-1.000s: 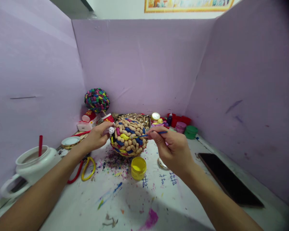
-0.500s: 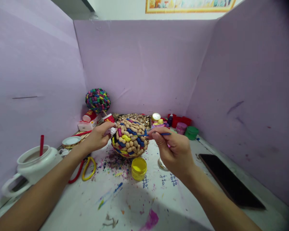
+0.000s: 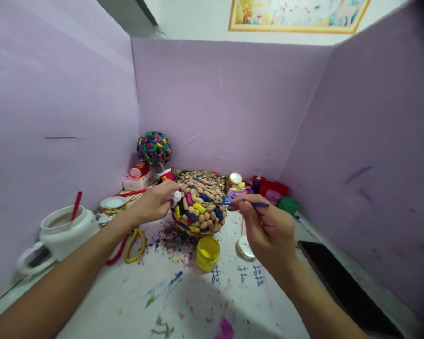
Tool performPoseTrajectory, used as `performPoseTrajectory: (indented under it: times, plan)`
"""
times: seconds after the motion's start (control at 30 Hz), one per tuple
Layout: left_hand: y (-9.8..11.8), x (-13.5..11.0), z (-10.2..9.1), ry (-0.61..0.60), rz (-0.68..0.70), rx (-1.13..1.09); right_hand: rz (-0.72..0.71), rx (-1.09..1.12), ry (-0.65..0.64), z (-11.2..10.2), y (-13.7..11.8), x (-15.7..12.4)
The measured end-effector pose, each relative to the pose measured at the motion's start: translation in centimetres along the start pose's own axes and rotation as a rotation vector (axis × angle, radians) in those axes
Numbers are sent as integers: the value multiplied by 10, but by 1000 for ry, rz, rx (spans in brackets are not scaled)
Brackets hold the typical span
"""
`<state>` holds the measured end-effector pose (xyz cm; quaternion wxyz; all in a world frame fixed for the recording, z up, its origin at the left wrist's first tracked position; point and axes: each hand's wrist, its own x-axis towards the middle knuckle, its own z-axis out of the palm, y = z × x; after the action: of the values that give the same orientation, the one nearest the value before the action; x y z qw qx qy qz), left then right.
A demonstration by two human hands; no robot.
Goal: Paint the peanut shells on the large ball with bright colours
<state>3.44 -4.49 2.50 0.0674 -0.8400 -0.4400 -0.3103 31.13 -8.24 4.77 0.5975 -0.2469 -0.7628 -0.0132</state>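
A ball covered in peanuts [image 3: 201,217], partly painted blue, yellow and magenta, sits mid-table in the head view. At its left side, my left hand [image 3: 159,200] is closed on a crumpled white tissue-like piece [image 3: 177,196] pressed against the ball. A thin blue paintbrush [image 3: 256,205] is pinched in my right hand [image 3: 268,226]; its tip reaches the front of the ball near a yellow peanut. Just in front of the ball stands an open jar of yellow paint [image 3: 207,254]. A round white lid [image 3: 245,248] lies beside my right hand.
On the left are a white mug [image 3: 67,235] and scissors with red and yellow handles [image 3: 136,247]. A black phone-like slab [image 3: 342,287] lies at right. Behind are a tray of shells [image 3: 207,177], a multicoloured ball [image 3: 154,148] and a green tub [image 3: 289,205]. Lilac panels enclose the table.
The camera has turned, so the scene sits farther right in the picture. Both hands keep about the same places at the ball, and more of the white lid shows.
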Motion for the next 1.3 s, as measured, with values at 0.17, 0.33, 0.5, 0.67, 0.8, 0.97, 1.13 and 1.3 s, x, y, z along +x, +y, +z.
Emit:
performPoseTrajectory:
  times: [0.17,0.33,0.5,0.67,0.8,0.97,1.13,1.3]
  plan:
    - [4,-2,-7,-37,-29,-13,28,-13,-15,2,0,-4]
    - [15,-3,-17,-104,-42,17,-33,-118,35,1,-1,-3]
    - [26,-2,-24,-143,-67,47,-65,-194,83,-2,-2,-2]
    - [32,-2,-27,-157,-53,58,-96,-224,96,0,-3,-2]
    - [34,-2,-26,-159,-53,64,-129,-293,98,4,-4,-1]
    - [36,-3,-25,-166,-49,74,-160,-300,69,6,-4,-3]
    - [37,-3,-25,-170,-44,84,-159,-281,90,8,-5,-4]
    - [35,-3,-23,-170,-40,86,-132,-375,143,6,-3,-2]
